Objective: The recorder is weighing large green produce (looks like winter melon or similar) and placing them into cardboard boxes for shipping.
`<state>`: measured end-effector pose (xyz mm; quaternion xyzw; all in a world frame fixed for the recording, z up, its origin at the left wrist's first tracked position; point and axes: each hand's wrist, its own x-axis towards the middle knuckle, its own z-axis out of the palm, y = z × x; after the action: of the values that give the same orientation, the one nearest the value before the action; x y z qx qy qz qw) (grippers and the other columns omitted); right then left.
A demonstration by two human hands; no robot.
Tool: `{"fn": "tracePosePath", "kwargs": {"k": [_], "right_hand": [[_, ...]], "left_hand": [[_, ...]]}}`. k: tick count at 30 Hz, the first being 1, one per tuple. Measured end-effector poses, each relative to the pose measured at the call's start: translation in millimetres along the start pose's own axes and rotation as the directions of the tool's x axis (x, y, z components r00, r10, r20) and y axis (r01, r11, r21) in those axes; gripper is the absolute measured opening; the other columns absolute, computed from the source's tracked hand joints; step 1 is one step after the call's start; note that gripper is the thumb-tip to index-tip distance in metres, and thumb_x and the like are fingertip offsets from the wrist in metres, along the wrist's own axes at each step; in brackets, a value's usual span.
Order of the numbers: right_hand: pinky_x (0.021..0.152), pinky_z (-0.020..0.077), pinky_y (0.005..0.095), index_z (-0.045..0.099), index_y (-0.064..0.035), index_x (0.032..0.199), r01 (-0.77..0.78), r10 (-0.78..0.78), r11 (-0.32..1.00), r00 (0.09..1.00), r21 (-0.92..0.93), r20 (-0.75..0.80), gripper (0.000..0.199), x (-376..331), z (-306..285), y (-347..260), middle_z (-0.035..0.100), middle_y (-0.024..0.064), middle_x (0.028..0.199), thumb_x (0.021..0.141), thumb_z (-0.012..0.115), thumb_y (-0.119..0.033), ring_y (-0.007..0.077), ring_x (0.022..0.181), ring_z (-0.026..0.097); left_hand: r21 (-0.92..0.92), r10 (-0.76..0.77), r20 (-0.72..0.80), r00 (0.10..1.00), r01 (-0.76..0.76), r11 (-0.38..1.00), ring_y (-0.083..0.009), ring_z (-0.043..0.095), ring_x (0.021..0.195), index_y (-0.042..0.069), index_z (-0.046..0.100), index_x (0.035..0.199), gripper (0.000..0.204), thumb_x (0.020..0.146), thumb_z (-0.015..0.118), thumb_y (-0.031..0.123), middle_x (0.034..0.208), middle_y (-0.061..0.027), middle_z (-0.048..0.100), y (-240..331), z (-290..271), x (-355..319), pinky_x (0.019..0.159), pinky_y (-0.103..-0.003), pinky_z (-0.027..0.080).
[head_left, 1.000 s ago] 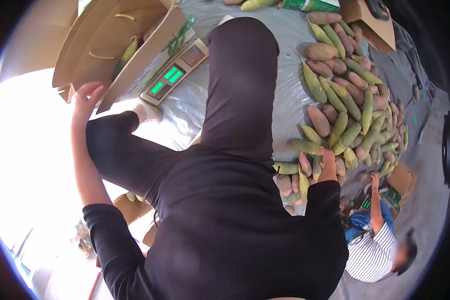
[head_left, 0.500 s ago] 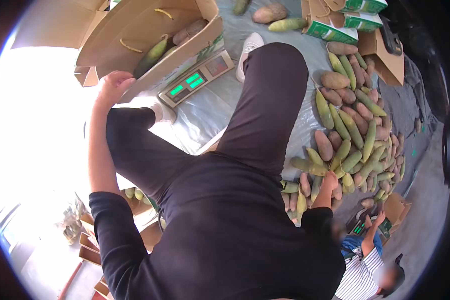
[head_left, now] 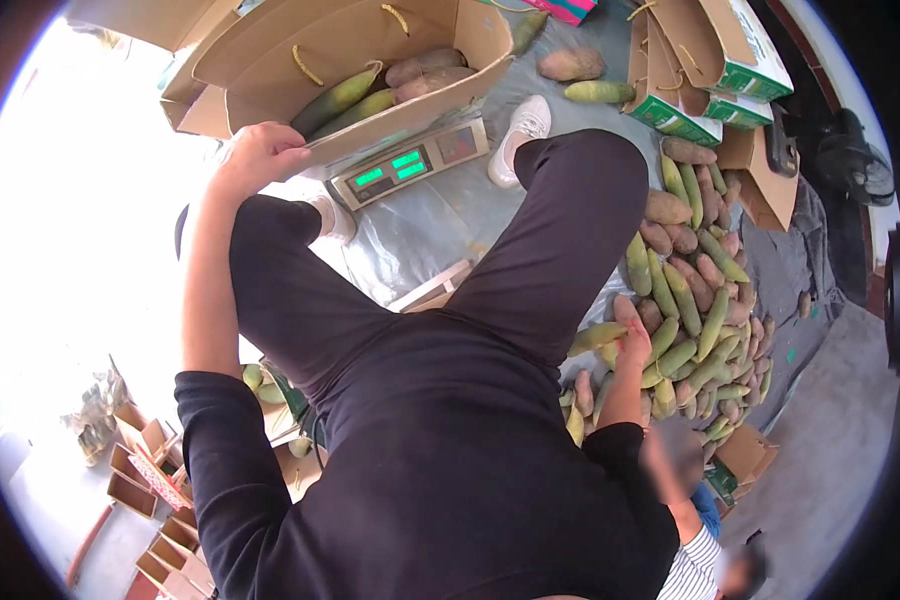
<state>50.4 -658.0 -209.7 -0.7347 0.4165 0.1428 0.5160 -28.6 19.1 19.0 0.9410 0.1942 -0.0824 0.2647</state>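
Note:
My left hand (head_left: 257,157) grips the near flap of an open cardboard box (head_left: 370,40). The box stands on a digital scale (head_left: 410,165) with green displays and holds several long green and brownish fruits (head_left: 355,95). My right hand (head_left: 632,345) reaches down beside my right leg (head_left: 560,240) into a big pile of green and pinkish-brown fruits (head_left: 695,290) on a grey sheet. Its fingers close round one pinkish-brown fruit (head_left: 625,312) at the pile's near edge. My dark trousers and sleeves fill the middle of the view.
Folded green-and-white cartons (head_left: 710,70) lie at the top right, with two loose fruits (head_left: 580,75) near them. Another person in a striped shirt (head_left: 695,570) crouches at the lower right. Small brown boxes (head_left: 145,480) stand at the lower left. My white shoe (head_left: 523,130) rests by the scale.
The view has swung so the box and scale sit lower and nearer the centre. My left hand stays on the box flap; my right hand stays in the pile, now closed round a fruit.

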Motion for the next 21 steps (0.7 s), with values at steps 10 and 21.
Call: {"fn": "tracePosePath", "kwargs": {"k": [10, 21], "right_hand": [[0.073, 0.0450, 0.0282, 0.057, -0.0023, 0.113, 0.343, -0.358, 0.928, 0.928, 0.142, 0.098, 0.028, -79, 43, -136, 0.060, 0.0058, 0.102, 0.088, 0.046, -0.005, 0.0145, 0.089, 0.056], [0.088, 0.0462, 0.0410, 0.050, 0.0051, 0.117, 0.759, -0.864, 0.470, 0.289, 0.451, 0.413, 0.030, -237, 98, -367, 0.057, 0.0126, 0.112, 0.091, 0.046, -0.009, 0.0250, 0.110, 0.053]], "left_hand": [[-0.001, -0.018, 0.049, 0.999, 0.018, 1.000, -0.0230, 0.061, 0.069, 0.005, 0.067, 0.092, 0.028, 0.070, 0.063, 0.023, 0.081, -0.0114, 0.063, 2, -6, -1, 0.067, -0.034, 0.049], [0.086, -0.012, 0.098, 0.995, 0.003, 0.996, -0.0256, 0.061, 0.078, 0.011, 0.068, 0.093, 0.029, 0.068, 0.063, 0.024, 0.084, -0.0088, 0.064, -5, -3, 3, 0.072, -0.035, 0.048]]}}
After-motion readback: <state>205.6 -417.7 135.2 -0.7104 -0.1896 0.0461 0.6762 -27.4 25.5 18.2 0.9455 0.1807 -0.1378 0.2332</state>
